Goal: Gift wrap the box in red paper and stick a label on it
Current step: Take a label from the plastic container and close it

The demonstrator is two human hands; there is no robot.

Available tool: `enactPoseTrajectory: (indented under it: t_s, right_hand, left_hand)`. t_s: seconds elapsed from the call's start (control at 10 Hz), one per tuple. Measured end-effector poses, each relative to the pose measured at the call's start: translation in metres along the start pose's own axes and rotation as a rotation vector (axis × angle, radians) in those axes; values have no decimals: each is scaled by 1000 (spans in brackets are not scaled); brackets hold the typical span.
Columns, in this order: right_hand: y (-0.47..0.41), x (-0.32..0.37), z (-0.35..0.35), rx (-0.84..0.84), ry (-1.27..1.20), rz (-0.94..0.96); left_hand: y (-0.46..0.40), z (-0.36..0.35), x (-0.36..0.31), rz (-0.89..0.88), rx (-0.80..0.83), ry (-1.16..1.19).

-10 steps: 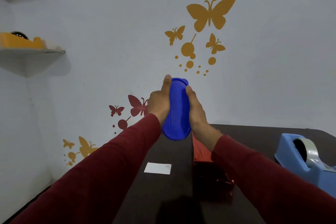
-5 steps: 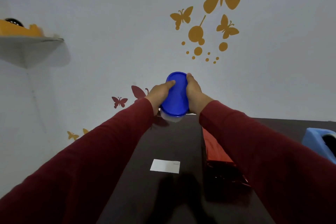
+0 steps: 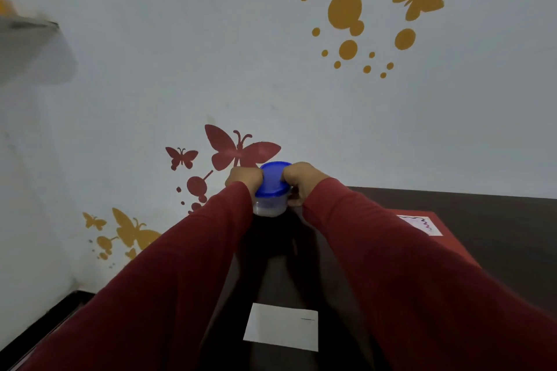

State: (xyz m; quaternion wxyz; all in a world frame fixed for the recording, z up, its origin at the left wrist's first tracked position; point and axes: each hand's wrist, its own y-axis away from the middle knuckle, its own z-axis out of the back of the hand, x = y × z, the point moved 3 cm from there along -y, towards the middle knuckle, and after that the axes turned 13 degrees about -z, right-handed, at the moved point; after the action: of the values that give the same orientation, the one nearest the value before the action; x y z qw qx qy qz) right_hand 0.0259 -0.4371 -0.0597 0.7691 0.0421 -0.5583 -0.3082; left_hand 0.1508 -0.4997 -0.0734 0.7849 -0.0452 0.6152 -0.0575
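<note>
You are gripping the tub (image 3: 271, 190) with both hands, left hand (image 3: 244, 179) and right hand (image 3: 298, 182) curled round its blue lid at the table's (image 3: 497, 214) far edge. The box (image 3: 452, 238) is lying beside your right sleeve, already red-wrapped and labelled; little seems left.

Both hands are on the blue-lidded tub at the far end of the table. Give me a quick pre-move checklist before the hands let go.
1. Clear plastic tub with blue lid down on the dark table: cannot tell, its base is in shadow.
2. Lid seated flat on the tub: ok.
3. Left hand and right hand gripping opposite sides: ok.
4. Red-wrapped box on the table at the right, apart from the tub: ok.
5. White label with squiggle on the box top: ok.
6. Loose white paper slip flat on the table near the person: ok.
</note>
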Motion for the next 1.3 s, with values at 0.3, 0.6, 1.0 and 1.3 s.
enactPoseTrajectory:
  t_s: [0.3, 0.6, 1.0, 1.3]
  right_hand:
    - [1, -4, -1, 33, -20, 13]
    - [127, -16, 95, -63, -463, 100]
    - [337, -192, 245, -709, 430, 260]
    - [333, -340, 278, -884, 191, -5]
  left_hand:
    - [-13, -4, 11, 7, 32, -75]
    - [76, -3, -103, -315, 57, -88]
    - [298, -187, -192, -276, 943, 108]
    - [383, -287, -137, -103, 876, 175]
